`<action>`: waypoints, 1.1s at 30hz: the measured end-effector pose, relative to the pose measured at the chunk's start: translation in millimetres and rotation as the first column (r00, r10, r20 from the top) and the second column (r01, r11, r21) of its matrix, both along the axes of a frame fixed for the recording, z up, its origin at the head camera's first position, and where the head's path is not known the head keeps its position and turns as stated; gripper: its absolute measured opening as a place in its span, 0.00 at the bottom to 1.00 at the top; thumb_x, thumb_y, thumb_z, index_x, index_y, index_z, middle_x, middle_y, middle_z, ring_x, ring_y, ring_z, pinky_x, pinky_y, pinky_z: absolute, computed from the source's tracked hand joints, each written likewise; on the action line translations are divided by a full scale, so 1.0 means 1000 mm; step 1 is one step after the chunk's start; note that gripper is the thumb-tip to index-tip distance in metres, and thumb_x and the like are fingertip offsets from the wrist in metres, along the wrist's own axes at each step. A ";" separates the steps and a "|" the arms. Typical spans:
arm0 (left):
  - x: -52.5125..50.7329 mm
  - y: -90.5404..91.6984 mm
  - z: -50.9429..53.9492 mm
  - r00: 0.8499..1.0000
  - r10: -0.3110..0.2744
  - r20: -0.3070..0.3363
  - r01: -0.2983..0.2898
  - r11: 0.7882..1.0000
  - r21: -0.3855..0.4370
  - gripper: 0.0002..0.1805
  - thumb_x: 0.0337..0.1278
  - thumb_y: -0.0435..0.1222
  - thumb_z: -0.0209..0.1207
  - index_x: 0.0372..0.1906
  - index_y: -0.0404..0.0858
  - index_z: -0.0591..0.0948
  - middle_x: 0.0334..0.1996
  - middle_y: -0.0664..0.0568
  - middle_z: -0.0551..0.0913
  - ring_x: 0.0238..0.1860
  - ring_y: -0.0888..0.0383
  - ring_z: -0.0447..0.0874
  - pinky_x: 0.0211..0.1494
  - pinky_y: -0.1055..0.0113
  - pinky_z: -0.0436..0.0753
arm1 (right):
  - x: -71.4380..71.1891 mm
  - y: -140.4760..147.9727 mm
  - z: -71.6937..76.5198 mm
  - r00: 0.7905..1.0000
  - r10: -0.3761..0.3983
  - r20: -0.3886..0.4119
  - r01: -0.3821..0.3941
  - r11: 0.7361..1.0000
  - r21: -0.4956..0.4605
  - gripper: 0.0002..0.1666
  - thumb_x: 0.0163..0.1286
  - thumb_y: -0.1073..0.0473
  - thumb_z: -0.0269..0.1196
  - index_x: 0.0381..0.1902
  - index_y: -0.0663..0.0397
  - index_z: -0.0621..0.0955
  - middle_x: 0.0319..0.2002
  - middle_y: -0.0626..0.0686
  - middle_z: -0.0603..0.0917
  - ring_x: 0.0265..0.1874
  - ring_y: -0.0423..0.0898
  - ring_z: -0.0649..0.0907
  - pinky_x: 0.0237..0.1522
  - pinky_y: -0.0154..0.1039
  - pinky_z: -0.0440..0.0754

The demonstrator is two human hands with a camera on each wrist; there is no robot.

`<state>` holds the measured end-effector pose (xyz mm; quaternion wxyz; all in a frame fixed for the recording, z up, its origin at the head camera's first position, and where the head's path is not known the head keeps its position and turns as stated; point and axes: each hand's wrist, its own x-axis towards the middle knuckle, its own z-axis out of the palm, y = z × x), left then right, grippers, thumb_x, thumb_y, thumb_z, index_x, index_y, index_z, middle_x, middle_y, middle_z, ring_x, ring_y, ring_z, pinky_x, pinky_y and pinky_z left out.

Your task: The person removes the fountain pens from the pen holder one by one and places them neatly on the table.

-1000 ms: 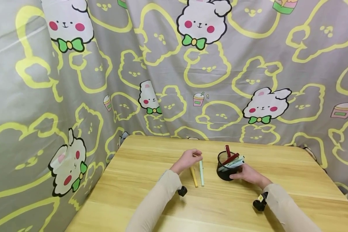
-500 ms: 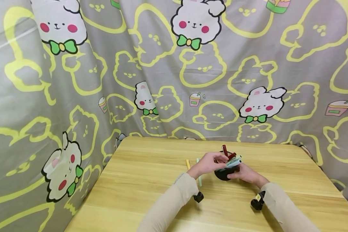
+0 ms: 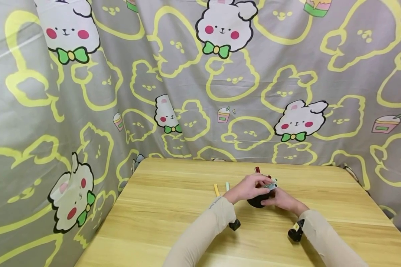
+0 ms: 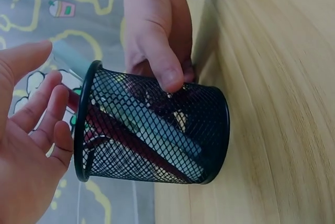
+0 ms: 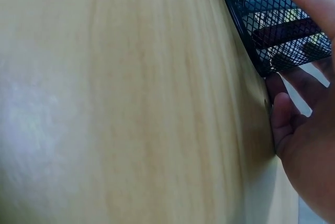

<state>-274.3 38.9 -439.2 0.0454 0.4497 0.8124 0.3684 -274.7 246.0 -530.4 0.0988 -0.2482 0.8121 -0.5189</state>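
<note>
A black mesh pen holder (image 3: 255,202) stands upright on the table with red and pale blue-green pens inside. My right hand (image 3: 284,201) grips it from the right side, the thumb lying across the mesh in the left wrist view. At the rim, my left hand (image 3: 250,187) pinches the upper end of a pale blue pen (image 4: 73,59) that leans out of the holder. One red pen (image 3: 257,170) sticks up behind the left fingers. The right wrist view shows the holder's base and the right fingers curled around its far side.
On the wooden table (image 3: 160,207), a yellow pen (image 3: 216,189) and a mint pen (image 3: 227,186) lie left of the holder, partly hidden by the left forearm. A patterned curtain (image 3: 187,74) hangs behind the table and along its left side.
My left hand has left the two loose pens and moved right to the holder, taking hold of a pale blue pen. The right hand has stayed on the holder.
</note>
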 end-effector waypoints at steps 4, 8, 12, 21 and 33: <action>-0.004 0.001 -0.004 0.999 -0.037 -0.032 0.035 0.999 -0.039 0.18 0.64 0.38 0.58 0.59 0.43 0.78 0.43 0.56 0.78 0.39 0.71 0.73 0.42 0.80 0.73 | 0.001 -0.001 0.001 1.000 -0.015 -0.002 0.015 1.000 0.027 0.40 0.60 0.58 0.68 0.66 0.62 0.65 0.62 0.63 0.69 0.57 0.45 0.72 0.53 0.31 0.70; -0.008 0.002 -0.009 0.997 -0.062 -0.037 0.060 0.997 -0.055 0.19 0.66 0.39 0.56 0.60 0.44 0.77 0.48 0.54 0.76 0.42 0.69 0.74 0.45 0.80 0.72 | 0.004 -0.001 0.000 1.000 -0.014 0.001 0.014 0.999 0.038 0.41 0.61 0.57 0.68 0.67 0.62 0.64 0.63 0.64 0.68 0.57 0.48 0.72 0.53 0.31 0.71; -0.008 0.004 -0.009 0.997 -0.068 -0.034 0.067 0.996 -0.054 0.19 0.66 0.39 0.55 0.60 0.43 0.77 0.50 0.52 0.76 0.44 0.66 0.75 0.47 0.80 0.72 | 0.004 -0.001 -0.002 1.000 -0.013 0.012 0.012 1.000 0.026 0.40 0.61 0.57 0.67 0.67 0.62 0.63 0.63 0.64 0.68 0.55 0.39 0.72 0.52 0.32 0.71; -0.008 0.006 -0.005 0.995 -0.090 -0.029 0.088 0.994 -0.071 0.18 0.67 0.38 0.54 0.60 0.43 0.77 0.47 0.54 0.74 0.44 0.66 0.71 0.46 0.82 0.71 | 0.003 0.000 0.003 1.000 -0.025 -0.005 0.025 0.999 0.043 0.42 0.61 0.57 0.68 0.68 0.63 0.62 0.64 0.64 0.67 0.57 0.42 0.71 0.53 0.32 0.70; -0.009 0.007 -0.001 0.995 -0.072 -0.067 0.065 0.992 -0.104 0.18 0.65 0.38 0.56 0.59 0.44 0.78 0.46 0.54 0.73 0.42 0.67 0.73 0.44 0.82 0.71 | 0.002 0.002 0.002 1.000 -0.004 0.025 0.004 1.000 0.024 0.42 0.62 0.57 0.67 0.68 0.64 0.61 0.64 0.65 0.67 0.55 0.39 0.72 0.52 0.32 0.72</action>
